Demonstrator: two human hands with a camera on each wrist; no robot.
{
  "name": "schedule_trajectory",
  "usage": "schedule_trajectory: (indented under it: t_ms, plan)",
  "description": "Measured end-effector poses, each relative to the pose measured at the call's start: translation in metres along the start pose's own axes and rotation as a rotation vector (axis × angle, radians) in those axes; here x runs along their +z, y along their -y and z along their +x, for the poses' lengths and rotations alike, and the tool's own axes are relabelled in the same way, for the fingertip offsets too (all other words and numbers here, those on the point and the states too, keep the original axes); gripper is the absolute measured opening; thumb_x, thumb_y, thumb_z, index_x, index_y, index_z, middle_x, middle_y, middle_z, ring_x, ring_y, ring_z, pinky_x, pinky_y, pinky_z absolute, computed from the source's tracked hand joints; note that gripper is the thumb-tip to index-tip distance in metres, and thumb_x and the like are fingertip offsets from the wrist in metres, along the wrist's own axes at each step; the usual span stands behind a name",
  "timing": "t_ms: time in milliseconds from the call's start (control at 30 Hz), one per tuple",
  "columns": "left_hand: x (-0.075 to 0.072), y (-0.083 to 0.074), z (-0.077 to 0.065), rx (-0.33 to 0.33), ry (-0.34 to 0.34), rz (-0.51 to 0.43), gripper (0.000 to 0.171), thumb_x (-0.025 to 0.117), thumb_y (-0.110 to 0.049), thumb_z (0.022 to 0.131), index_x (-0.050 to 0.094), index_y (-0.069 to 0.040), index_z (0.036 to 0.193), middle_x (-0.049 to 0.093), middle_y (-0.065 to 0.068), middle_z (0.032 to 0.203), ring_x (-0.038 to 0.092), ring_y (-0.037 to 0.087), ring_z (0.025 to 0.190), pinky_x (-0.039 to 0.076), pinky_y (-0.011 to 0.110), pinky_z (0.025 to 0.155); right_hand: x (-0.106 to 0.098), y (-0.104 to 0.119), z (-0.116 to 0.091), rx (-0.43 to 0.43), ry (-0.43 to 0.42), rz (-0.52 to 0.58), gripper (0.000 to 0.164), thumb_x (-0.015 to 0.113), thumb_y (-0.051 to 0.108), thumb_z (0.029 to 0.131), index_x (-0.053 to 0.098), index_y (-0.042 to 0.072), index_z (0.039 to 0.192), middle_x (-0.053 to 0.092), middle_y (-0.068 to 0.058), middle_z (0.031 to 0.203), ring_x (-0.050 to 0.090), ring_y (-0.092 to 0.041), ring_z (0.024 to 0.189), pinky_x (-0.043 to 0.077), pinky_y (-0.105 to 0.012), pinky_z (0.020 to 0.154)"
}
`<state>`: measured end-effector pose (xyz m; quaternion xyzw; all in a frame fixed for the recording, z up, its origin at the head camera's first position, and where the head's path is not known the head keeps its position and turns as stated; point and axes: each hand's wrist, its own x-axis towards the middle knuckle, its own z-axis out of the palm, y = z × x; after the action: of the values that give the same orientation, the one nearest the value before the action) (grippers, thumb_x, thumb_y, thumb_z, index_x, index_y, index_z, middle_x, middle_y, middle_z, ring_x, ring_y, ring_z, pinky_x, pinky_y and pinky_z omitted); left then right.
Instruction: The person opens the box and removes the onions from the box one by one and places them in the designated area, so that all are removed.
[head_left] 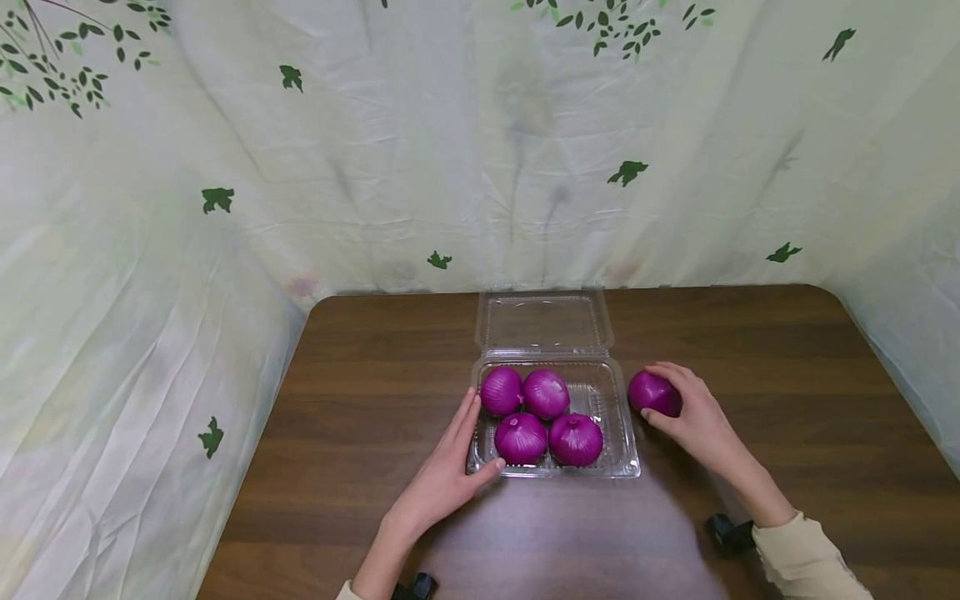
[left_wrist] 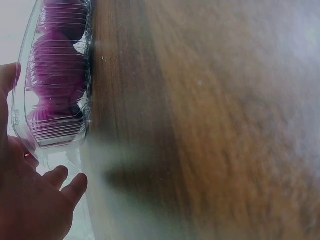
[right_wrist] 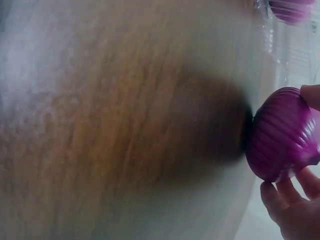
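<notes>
Several purple onions sit in the left and middle of a clear plastic clamshell container, whose hinged lid is folded back behind it. My left hand rests against the container's left side with fairly straight fingers, its thumb at the front rim. Right of the container, my right hand holds another onion between thumb and fingers. The right wrist view shows this ribbed purple onion close up, low over the table or on it; I cannot tell which.
The brown wooden table has rounded back corners. A pale cloth curtain with green leaf prints hangs behind the table and along its sides. Dark wrist devices show near both sleeves.
</notes>
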<state>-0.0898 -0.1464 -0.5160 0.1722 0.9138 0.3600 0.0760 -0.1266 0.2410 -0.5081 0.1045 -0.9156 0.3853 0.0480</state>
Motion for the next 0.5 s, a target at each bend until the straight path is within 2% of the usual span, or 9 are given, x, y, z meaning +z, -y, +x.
schedule_trajectory:
  t_ms: [267, 500]
  plan:
    - [0.0, 0.0, 0.0, -0.003, 0.0, -0.002, 0.096, 0.067, -0.052, 0.089, 0.008, -0.026, 0.16, -0.002, -0.015, 0.164, 0.01, 0.01, 0.147, 0.024, 0.043, 0.114, -0.005, -0.008, 0.01, -0.001, -0.008, -0.024, 0.06, 0.081, 0.01, 0.081, 0.052, 0.001, 0.133, 0.048, -0.025, 0.134, 0.044, -0.046, 0.118, 0.045, -0.067, 0.088]
    - [0.0, -0.001, 0.0, 0.001, 0.001, -0.006, 0.096, 0.067, -0.052, 0.089, 0.007, -0.027, 0.16, -0.002, -0.015, 0.164, 0.01, 0.01, 0.147, 0.024, 0.043, 0.114, -0.009, -0.011, 0.013, 0.026, -0.003, -0.024, 0.061, 0.08, 0.014, 0.083, 0.05, 0.002, 0.135, 0.045, -0.025, 0.138, 0.042, -0.047, 0.123, 0.042, -0.068, 0.091]
